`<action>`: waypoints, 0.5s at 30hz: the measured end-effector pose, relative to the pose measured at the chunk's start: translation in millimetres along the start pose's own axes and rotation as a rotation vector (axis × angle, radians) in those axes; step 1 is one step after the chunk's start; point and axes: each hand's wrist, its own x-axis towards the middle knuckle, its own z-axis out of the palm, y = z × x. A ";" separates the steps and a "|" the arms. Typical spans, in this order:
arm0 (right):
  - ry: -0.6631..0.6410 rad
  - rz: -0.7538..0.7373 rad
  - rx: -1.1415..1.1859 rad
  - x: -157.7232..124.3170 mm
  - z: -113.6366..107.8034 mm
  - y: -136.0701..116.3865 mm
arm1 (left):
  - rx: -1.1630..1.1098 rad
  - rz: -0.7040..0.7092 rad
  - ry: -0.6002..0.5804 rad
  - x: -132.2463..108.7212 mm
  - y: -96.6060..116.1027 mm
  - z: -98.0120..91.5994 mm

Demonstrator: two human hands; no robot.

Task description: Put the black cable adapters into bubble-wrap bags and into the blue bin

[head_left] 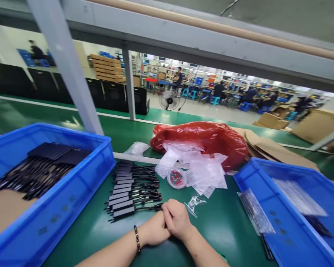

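My left hand [156, 228], with a beaded bracelet [137, 239] on its wrist, is closed and pressed against my right hand [178, 218]. The right hand's fingers are curled over the left hand's fingertips; whatever lies between them is hidden. Just beyond, a row of black box-shaped devices with cables [124, 212] lies on the green work surface [100, 241]. The nearest device's cable end reaches the right hand's fingers, but I cannot tell if it is gripped. A small clear plastic bag [195, 204] lies right of the hands.
At left, a blue bin [80, 189] holds many similar black devices. Another blue bin [281, 218] at right contains bubble-wrapped pieces; a wrapped pack [256, 211] leans on its side. Bubble bags [206, 170], a tape roll [176, 178] and a red bag [200, 133] lie ahead. A metal post [69, 66] rises at left.
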 end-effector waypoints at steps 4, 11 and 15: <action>-0.019 0.061 0.105 -1.3 0.2 -2.5 | 0.007 -0.012 -0.031 -2.8 3.8 -5.0; -0.066 0.079 0.154 -1.5 5.7 -3.3 | -0.444 -0.217 -0.757 -18.7 3.3 -6.8; -0.061 -0.102 -0.124 -0.4 22.0 -6.2 | -0.414 -0.254 -0.855 -19.4 -15.5 6.9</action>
